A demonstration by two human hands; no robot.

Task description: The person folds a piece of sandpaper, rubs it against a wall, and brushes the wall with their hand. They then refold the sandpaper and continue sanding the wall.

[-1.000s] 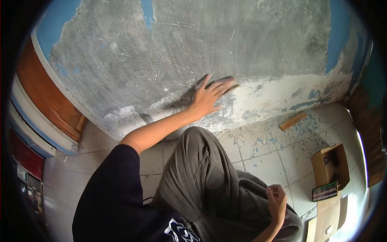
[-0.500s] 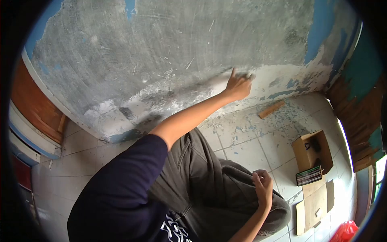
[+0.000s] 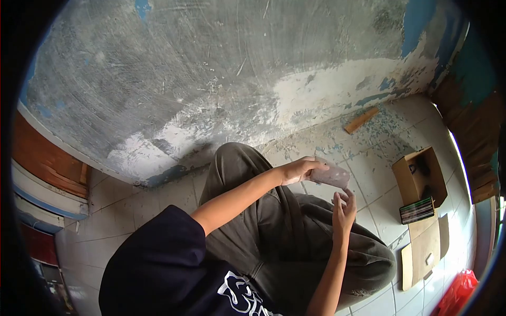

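My left hand (image 3: 299, 171) is closed around one end of a folded piece of sandpaper (image 3: 331, 176), greyish with pale dusty specks, held above my lap. Thumb and fingers pinch its left end, and the rest sticks out to the right. My right hand (image 3: 343, 210) is just below the sandpaper's lower right corner, with fingers apart and slightly bent and a fingertip right at the edge. Ahead is the wall (image 3: 211, 58), scraped to grey, with white patches low down and remnants of blue paint.
On the tiled floor, paint flakes (image 3: 379, 131) lie along the wall by a wooden strip (image 3: 361, 120). To the right stand an open cardboard box (image 3: 408, 181), a striped dark pack (image 3: 417, 210), flattened cardboard (image 3: 419, 253) and a red plastic bag (image 3: 457, 295). A brown wooden panel (image 3: 45, 150) stands left.
My left hand has come down from the wall to above my lap with the sandpaper. My right hand has risen off my knee towards it. The view has shifted slightly.
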